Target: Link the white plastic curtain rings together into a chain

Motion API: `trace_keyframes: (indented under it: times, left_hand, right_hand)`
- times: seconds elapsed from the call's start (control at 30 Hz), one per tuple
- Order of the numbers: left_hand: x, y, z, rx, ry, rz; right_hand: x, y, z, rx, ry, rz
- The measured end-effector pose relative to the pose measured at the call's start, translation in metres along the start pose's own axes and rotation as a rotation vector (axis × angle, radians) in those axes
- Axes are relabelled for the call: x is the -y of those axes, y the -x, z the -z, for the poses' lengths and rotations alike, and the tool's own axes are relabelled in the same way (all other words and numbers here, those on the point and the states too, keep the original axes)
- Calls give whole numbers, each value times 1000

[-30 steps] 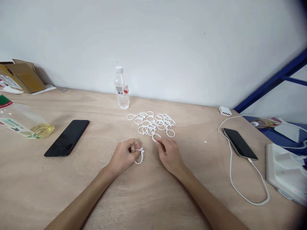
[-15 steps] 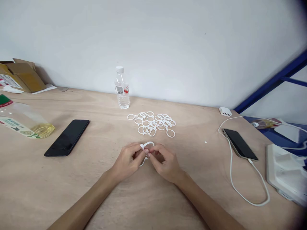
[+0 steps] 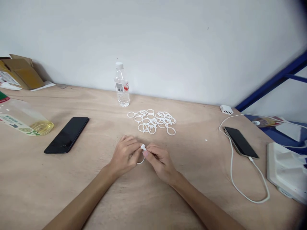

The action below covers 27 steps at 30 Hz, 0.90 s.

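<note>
My left hand (image 3: 125, 155) and my right hand (image 3: 160, 161) meet at the middle of the wooden table (image 3: 100, 191), fingers pinched together on white plastic rings (image 3: 143, 150). A bit of one ring shows between the fingertips and an arc curves below them; the rest is hidden by my fingers. Just beyond my hands lies a loose pile of several white rings (image 3: 153, 121).
A small water bottle (image 3: 122, 85) stands behind the pile. A black phone (image 3: 66, 134) and a lying oil bottle (image 3: 22, 118) are at the left, a cardboard box (image 3: 18, 71) at far left. At right lie a phone (image 3: 241, 146) with white cable (image 3: 240, 188), a charger (image 3: 226, 110) and a white tray (image 3: 286, 172).
My right hand took a ring from the pile's near edge and came back to meet my left hand, which held a ring. Both hands now press the rings together.
</note>
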State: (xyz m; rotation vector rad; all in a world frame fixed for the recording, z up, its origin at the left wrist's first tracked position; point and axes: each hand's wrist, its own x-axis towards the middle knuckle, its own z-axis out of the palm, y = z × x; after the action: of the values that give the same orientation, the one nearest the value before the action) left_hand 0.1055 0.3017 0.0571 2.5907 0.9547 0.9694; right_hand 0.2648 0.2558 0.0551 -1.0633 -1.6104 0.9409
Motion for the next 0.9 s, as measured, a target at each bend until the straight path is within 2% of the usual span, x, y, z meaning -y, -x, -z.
trace_keyframes:
  times: [0.17, 0.27, 0.37, 0.43, 0.5, 0.53, 0.6, 0.67, 0.8, 0.9]
  left_hand:
    - [1, -4, 0, -56, 217, 224]
    - [2, -4, 0, -50, 222, 221]
    - [3, -4, -2, -21, 211, 198]
    - [5, -3, -4, -11, 219, 197]
    - [6, -2, -7, 22, 245, 196]
    - [7, -2, -8, 50, 262, 194]
    - [7, -2, -9, 107, 289, 188]
    - [7, -3, -8, 133, 310, 193]
    - [6, -4, -2, 168, 397, 235]
    - [6, -4, -1, 138, 465, 294]
  right_hand:
    - [5, 4, 0, 32, 18, 80]
    - [5, 6, 0, 40, 53, 54]
    - [0, 3, 7, -33, 136, 44]
    - [-9, -1, 19, -157, 291, 53]
    - [-21, -6, 34, -360, 564, 60]
    - [-27, -8, 43, -417, 697, 55]
    - [-40, -12, 57, -451, 893, -10]
    - [-50, -14, 66, -441, 997, -82]
    - [-52, -14, 69, -398, 955, -126]
    - [-40, -13, 61, -365, 688, -86]
